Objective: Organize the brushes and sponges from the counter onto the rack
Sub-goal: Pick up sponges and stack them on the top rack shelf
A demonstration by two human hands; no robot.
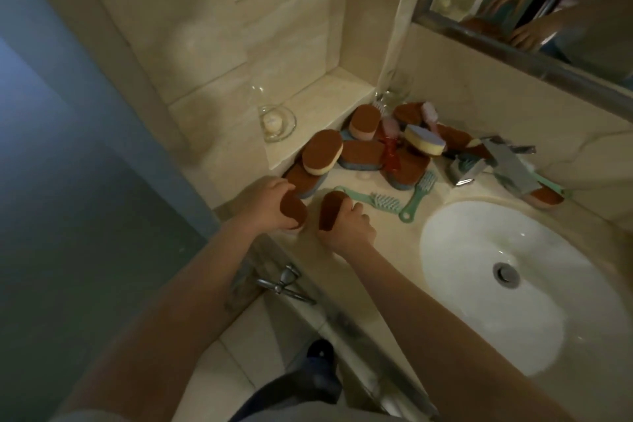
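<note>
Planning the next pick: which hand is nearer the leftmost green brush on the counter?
Right. The right hand, holding a sponge, is beside the handle end of the green brush; the left hand, gripping another sponge, sits farther left of it.

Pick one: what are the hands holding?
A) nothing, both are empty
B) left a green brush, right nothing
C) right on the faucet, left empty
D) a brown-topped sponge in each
D: the left hand grips a brown-topped sponge, and the right hand grips a second sponge beside it.
</note>
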